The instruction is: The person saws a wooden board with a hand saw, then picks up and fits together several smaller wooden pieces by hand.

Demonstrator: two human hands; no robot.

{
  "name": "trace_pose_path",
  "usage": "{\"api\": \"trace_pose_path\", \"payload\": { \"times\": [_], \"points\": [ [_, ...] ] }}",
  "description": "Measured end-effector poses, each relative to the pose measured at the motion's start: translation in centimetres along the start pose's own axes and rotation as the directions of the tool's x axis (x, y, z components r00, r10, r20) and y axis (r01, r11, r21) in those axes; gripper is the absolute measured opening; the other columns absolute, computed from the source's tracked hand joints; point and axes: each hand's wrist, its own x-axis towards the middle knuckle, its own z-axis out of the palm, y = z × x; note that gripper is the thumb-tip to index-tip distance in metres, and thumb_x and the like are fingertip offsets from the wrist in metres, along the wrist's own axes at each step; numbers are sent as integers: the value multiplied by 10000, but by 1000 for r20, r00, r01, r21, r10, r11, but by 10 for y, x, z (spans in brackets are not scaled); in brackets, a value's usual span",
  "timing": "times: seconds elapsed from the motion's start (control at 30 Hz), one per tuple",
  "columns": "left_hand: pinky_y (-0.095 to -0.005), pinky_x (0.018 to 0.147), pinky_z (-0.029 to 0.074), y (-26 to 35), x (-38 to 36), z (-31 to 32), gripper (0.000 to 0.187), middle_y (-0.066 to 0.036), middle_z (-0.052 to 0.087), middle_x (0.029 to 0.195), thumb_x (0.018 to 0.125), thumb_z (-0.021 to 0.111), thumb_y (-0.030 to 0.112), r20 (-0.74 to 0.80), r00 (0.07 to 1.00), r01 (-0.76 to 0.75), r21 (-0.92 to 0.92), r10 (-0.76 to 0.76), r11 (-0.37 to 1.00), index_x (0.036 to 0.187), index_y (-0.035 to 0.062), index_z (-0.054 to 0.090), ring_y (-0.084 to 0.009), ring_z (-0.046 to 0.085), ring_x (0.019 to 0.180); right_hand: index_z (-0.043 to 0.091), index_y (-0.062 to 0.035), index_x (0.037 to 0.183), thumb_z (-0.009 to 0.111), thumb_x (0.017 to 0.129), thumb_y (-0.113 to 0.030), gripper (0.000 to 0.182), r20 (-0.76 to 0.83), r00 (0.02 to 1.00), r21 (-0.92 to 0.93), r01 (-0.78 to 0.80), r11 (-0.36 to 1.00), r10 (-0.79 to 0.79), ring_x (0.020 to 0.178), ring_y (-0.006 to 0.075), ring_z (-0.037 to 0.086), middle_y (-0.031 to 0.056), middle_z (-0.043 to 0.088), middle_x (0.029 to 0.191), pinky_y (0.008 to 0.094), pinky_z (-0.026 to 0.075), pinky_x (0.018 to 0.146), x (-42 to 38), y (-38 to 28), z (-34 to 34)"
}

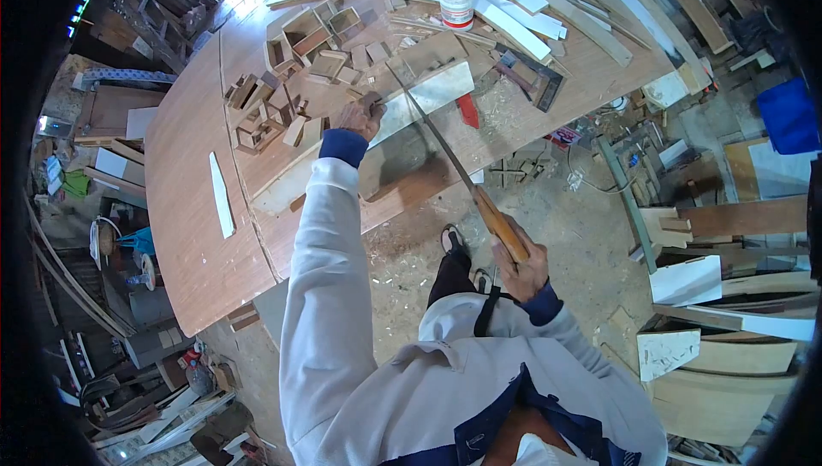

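My right hand (522, 273) is wrapped round the wooden handle of a handsaw (445, 151), to the right of the table's front edge. The saw's narrow blade slants up and left and lies across a long pale board (428, 100). On the board's left part rests my left hand (358, 118), its fingers bent over the wood and gripping it. Small wooden box frames (308, 36) and loose blocks (329, 65) lie just beyond my left hand. A red piece (467, 111) is beside the board, right of the blade.
The brown table (188, 209) bears a white jar (456, 9) with sticks, a dark metal-edged tool (533, 77), long white strips (505, 25) and a thin white piece (222, 195). Boards (728, 320) are stacked at the right. Shavings dot the floor (402, 295).
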Motion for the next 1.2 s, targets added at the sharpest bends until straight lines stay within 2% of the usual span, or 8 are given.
{"api": "trace_pose_path", "payload": {
  "times": [0.07, 0.13, 0.17, 0.47, 0.77, 0.87, 0.97, 1.2],
  "points": [
    [-434, 764, 491, 3, 0, 7, 252, -205, 666, 886, 884, 595, 263, -98, 995, 22, 21, -20, 1000, 1063, 88, 619, -371, 638, 887, 546, -6, 1249, 652, 878, -157, 414, -14, 1000, -8, 9, 1000, -9, 775, 278, 714, 203, 683, 875, 335, 545, 678, 12, 4, 10],
    [-494, 875, 458, -6, 2, 26, 309, -189, 651, 1091, 888, 552, 275, -244, 970, 34, 197, 15, 980, 1165, 141, 585, -378, 597, 1054, 552, -13, 1245, 652, 877, -169, 412, -28, 999, -17, 21, 1000, -21, 785, 289, 715, 207, 681, 870, 341, 545, 684, 22, 4, 16],
    [-541, 922, 412, -10, 4, 37, 321, -164, 593, 1207, 901, 525, 320, -266, 962, 128, 220, -67, 967, 1165, 145, 579, -369, 542, 1141, 557, -15, 1241, 654, 873, -179, 414, -21, 1000, -24, 12, 1000, -13, 794, 297, 714, 208, 681, 868, 341, 546, 690, 26, 3, 18],
    [-592, 1021, 297, 2, 3, 62, 499, -146, 500, 1267, 878, 526, 438, -360, 932, 153, 263, -50, 953, 1227, 82, 544, -348, 460, 1212, 558, -18, 1237, 643, 867, -214, 428, -29, 999, -56, -19, 998, 18, 794, 365, 695, 231, 669, 856, 372, 546, 681, 42, 7, 26],
    [-614, 1026, 277, 18, 0, 67, 454, -137, 458, 1317, 870, 538, 363, -401, 914, 207, 326, -63, 922, 1246, 108, 535, -362, 437, 1237, 497, -33, 1296, 634, 867, -200, 480, 30, 999, -96, 39, 995, -36, 824, 399, 671, 234, 669, 952, 395, 543, 717, 49, -8, 18],
    [-606, 1027, 280, 24, 9, 66, 419, -126, 495, 1285, 868, 546, 312, -278, 947, 219, 200, -159, 955, 1241, 120, 540, -362, 434, 1246, 523, -29, 1271, 635, 868, -191, 449, 47, 997, -110, -50, 993, 55, 840, 385, 678, 229, 670, 966, 389, 541, 730, 53, -25, 14],
    [-598, 1040, 276, 14, 22, 88, 367, -121, 536, 1268, 866, 548, 280, -395, 900, 258, 146, -182, 955, 1210, 157, 575, -366, 437, 1253, 543, -25, 1252, 643, 868, -186, 428, 38, 995, -113, -84, 990, 89, 838, 361, 691, 228, 673, 960, 373, 543, 718, 56, -27, 12],
    [-568, 1066, 280, 15, 37, 80, 275, -132, 560, 1284, 846, 574, 328, -362, 830, 453, -6, -424, 892, 1077, 218, 673, -369, 467, 1236, 550, -11, 1248, 655, 862, -174, 433, -47, 996, -30, -81, 996, 80, 805, 337, 706, 221, 685, 921, 360, 546, 702, 48, -13, 12]
  ]
}}
